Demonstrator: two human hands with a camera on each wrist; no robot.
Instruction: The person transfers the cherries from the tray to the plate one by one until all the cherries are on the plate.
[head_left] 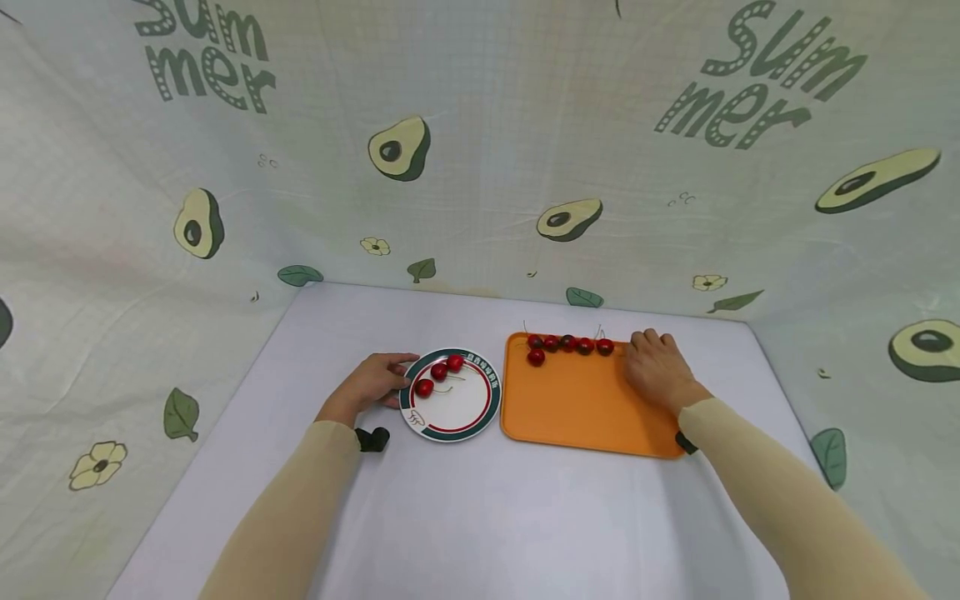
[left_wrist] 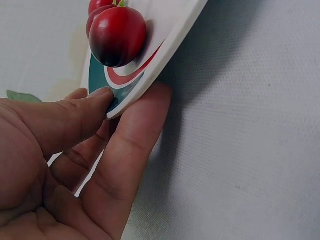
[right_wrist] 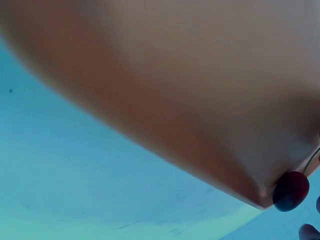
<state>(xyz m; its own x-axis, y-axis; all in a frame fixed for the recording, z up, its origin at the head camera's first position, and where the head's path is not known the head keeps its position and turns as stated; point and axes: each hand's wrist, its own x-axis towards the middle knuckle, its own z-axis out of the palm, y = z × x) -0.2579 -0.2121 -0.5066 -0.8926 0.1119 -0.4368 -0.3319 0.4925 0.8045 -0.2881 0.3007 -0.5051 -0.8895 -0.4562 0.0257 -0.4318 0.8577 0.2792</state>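
My left hand (head_left: 375,382) pinches the left rim of a round white plate (head_left: 461,410) with a green and red border. In the left wrist view, the thumb (left_wrist: 82,117) lies on the rim and the other fingers are beneath it. Cherries (head_left: 439,372) with stems sit on the plate's left and upper part. My right hand (head_left: 660,367) is over the far right corner of an orange tray (head_left: 577,408), fingers curled. At its fingertips a dark cherry (right_wrist: 291,191) shows in the right wrist view; the grip is partly hidden.
Several cherries (head_left: 567,343) line the tray's far edge, with another cherry (head_left: 536,357) just in front at the left. Plate and tray stand side by side on a white table (head_left: 510,517). An avocado-print cloth (head_left: 480,208) hangs behind and at both sides.
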